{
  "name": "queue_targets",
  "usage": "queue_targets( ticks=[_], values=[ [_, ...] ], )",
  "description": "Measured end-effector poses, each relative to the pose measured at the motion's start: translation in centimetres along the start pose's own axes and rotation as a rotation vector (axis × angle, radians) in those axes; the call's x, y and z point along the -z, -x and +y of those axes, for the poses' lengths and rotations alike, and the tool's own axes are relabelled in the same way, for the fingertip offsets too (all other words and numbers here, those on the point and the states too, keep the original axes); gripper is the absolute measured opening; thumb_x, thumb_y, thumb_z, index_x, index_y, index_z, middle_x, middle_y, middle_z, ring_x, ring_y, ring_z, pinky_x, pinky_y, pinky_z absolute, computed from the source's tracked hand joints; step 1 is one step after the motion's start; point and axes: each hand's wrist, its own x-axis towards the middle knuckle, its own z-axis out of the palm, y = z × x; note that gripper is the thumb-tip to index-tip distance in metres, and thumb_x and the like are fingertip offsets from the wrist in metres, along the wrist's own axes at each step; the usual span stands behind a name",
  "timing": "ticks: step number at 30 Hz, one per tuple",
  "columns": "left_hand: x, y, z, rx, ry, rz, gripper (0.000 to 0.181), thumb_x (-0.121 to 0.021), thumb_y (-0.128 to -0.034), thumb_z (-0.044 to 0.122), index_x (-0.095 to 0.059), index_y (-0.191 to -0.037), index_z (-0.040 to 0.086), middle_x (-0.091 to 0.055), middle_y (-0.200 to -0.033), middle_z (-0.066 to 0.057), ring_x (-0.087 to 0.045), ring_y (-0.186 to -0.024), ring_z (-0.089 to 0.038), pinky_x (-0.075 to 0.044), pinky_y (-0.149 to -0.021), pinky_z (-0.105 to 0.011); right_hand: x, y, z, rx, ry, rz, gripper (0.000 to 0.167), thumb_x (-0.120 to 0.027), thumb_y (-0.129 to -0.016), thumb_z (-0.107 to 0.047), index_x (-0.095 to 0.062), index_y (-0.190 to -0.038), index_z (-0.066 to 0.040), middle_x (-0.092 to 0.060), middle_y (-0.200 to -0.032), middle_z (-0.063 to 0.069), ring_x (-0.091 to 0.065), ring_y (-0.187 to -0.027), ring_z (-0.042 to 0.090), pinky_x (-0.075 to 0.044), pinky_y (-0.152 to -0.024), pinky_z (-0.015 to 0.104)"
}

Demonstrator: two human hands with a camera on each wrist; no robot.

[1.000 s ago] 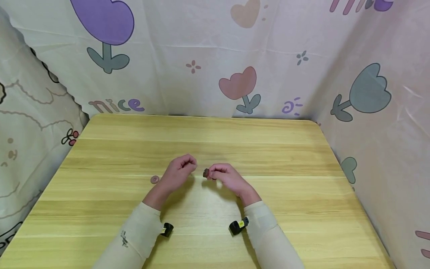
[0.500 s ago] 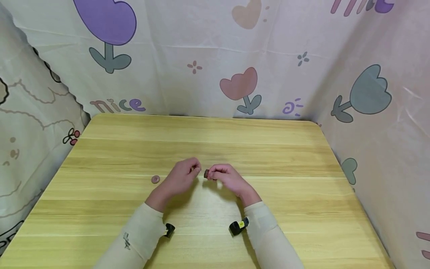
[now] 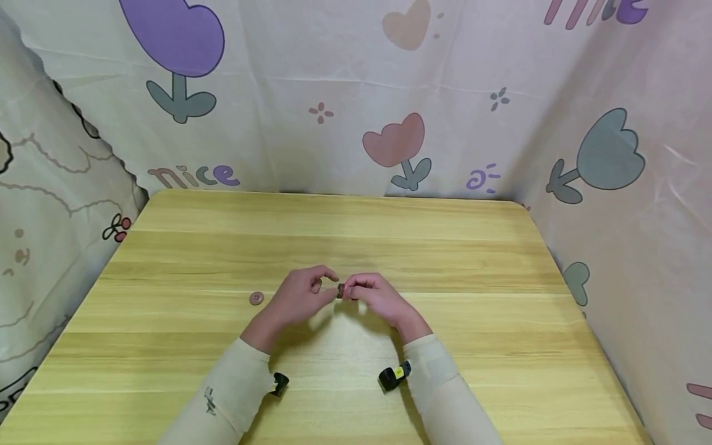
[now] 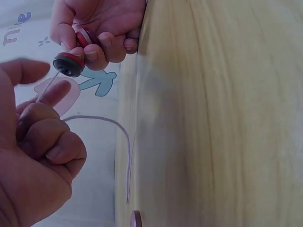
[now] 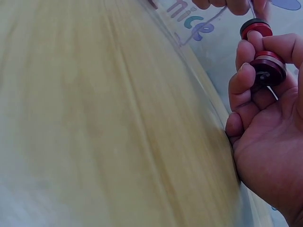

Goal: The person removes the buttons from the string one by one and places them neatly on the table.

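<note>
Left of centre on the wooden tabletop [image 3: 139,346] lies a loose button [image 3: 256,298]. To its right, the left hand [image 3: 297,298] grips a pale cord [image 4: 129,151] in curled fingers, leading to red-and-dark threaded buttons [image 4: 69,64] pinched by the right hand [image 3: 377,295]

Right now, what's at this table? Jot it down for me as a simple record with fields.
Right fingers: gripping red and dark buttons
Left fingers: curled round a pale string
String path: from a dark button's face to the left fingers, its tail trailing beyond
Lone button: on the table, beside the left forearm
Backdrop: flower-printed cloth
</note>
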Motion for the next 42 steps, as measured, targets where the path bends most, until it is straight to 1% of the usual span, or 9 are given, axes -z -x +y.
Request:
queue_targets(
  ticks=[5, 9, 14, 22, 24, 29, 32, 35, 42],
  values=[
    [-0.1, -0.1, 0.0, -0.034, -0.018, -0.021, 0.031, -0.08, -0.0846, 0.032, -0.074, -0.111, 0.018, -0.028, -0.054, 0.007, -0.025, -0.046, -0.01, -0.025, -0.046, -0.026, -0.1, 0.1, 0.1, 0.004, -0.021, -0.002, 0.015, -0.055, -0.098, -0.003, -0.068, -0.092, 0.004, -0.068, -0.097, 0.01, -0.06, -0.095, 0.023, -0.044, -0.087, 0.038],
    [-0.1, -0.1, 0.0, -0.038, -0.026, -0.033, 0.025, -0.081, -0.084, 0.03, -0.075, -0.106, 0.021, -0.029, -0.055, 0.007, -0.026, -0.046, -0.009, -0.025, -0.046, -0.025, -0.1, 0.1, 0.0, 0.0, -0.015, 0.002, 0.015, -0.055, -0.097, -0.002, -0.069, -0.091, 0.001, -0.068, -0.097, 0.012, -0.059, -0.093, 0.022, -0.044, -0.087, 0.038],
    [0.2, 0.0, 0.1, -0.037, -0.015, -0.033, 0.023, -0.081, -0.084, 0.027, -0.075, -0.103, 0.017, -0.031, -0.054, 0.006, -0.028, -0.047, -0.009, -0.025, -0.047, -0.025, 0.0, 0.1, 0.0, -0.012, -0.006, 0.005, 0.017, -0.054, -0.097, 0.0, -0.069, -0.092, 0.002, -0.068, -0.096, 0.012, -0.059, -0.092, 0.02, -0.043, -0.086, 0.037],
    [1.0, 0.0, 0.0, 0.013, -0.015, -0.036, 0.021, -0.08, -0.0845, 0.026, -0.074, -0.101, 0.014, -0.03, -0.054, 0.006, -0.027, -0.047, -0.01, -0.026, -0.048, -0.025, 0.0, 0.2, -0.8, -0.017, 0.031, -0.001, 0.015, -0.053, -0.096, 0.004, -0.065, -0.092, 0.01, -0.067, -0.095, 0.013, -0.059, -0.091, 0.019, -0.045, -0.087, 0.037],
    [1.3, 0.0, -0.1, 0.029, -0.022, -0.033, 0.021, -0.08, -0.084, 0.025, -0.074, -0.101, 0.014, -0.031, -0.055, 0.006, -0.028, -0.048, -0.011, -0.027, -0.05, -0.027, -0.2, 0.5, -1.6, -0.011, 0.031, -0.002, 0.015, -0.053, -0.097, 0.003, -0.064, -0.092, 0.012, -0.067, -0.095, 0.013, -0.059, -0.091, 0.019, -0.045, -0.087, 0.037],
    [2.0, 0.1, -0.2, 0.07, -0.076, -0.02, 0.021, -0.08, -0.0833, 0.028, -0.075, -0.101, 0.018, -0.034, -0.057, 0.005, -0.032, -0.051, -0.012, -0.027, -0.052, -0.035, 0.0, 0.3, -1.1, -0.012, 0.041, -0.001, 0.016, -0.053, -0.097, 0.001, -0.065, -0.094, 0.012, -0.068, -0.096, 0.009, -0.059, -0.093, 0.02, -0.045, -0.088, 0.038],
    [2.4, 0.2, -0.4, 0.069, -0.079, -0.011, 0.02, -0.08, -0.0831, 0.029, -0.074, -0.099, 0.018, -0.033, -0.056, 0.005, -0.031, -0.05, -0.012, -0.026, -0.05, -0.033, 0.1, 0.0, -0.3, -0.009, 0.047, -0.001, 0.017, -0.054, -0.097, 0.0, -0.066, -0.096, 0.011, -0.068, -0.098, 0.007, -0.059, -0.094, 0.021, -0.045, -0.087, 0.038],
    [2.6, 0.3, -0.7, 0.04, -0.054, 0.001, 0.016, -0.08, -0.0827, 0.025, -0.074, -0.096, 0.017, -0.031, -0.055, 0.005, -0.028, -0.048, -0.011, -0.026, -0.048, -0.027, 0.2, 0.1, -0.2, 0.0, 0.039, -0.002, 0.017, -0.055, -0.098, -0.003, -0.067, -0.095, 0.009, -0.068, -0.098, 0.007, -0.059, -0.094, 0.022, -0.045, -0.087, 0.038],
    [3.5, 0.6, -1.2, 0.055, -0.038, 0.038, 0.018, -0.08, -0.0829, 0.023, -0.074, -0.097, 0.014, -0.03, -0.055, 0.005, -0.027, -0.048, -0.013, -0.031, -0.05, -0.031, 0.2, 0.0, 0.0, 0.002, 0.031, 0.006, 0.016, -0.057, -0.096, -0.005, -0.068, -0.091, 0.005, -0.068, -0.096, 0.007, -0.06, -0.093, 0.022, -0.045, -0.086, 0.037]
  ],
)
